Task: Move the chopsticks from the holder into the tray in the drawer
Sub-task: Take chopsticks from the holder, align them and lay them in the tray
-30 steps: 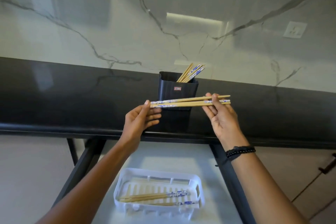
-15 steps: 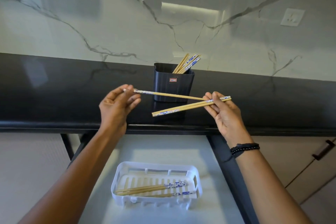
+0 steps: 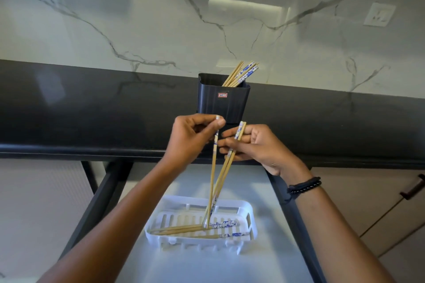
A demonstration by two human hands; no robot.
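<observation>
While left grip [image 3: 188, 140] pinches one chopstick [image 3: 212, 179], right grip [image 3: 259, 147] holds pair [image 3: 224, 172], tips down at tray [image 3: 174, 201]; holder [image 3: 220, 105] behind hands.

One view, head-worn, wide-angle. It faces forward and down across the counter [image 3: 92, 108] toward the wall [image 3: 115, 18], which fills the upper half of the frame. The counter runs as a dark band through the middle. The open drawer [image 3: 207, 264] and tray [image 3: 184, 243] lie at lower centre, almost beneath the lens. The left hand [image 3: 190, 140] and right hand [image 3: 259, 147], holding chopsticks [image 3: 212, 179], sit nearest, at frame centre.
</observation>
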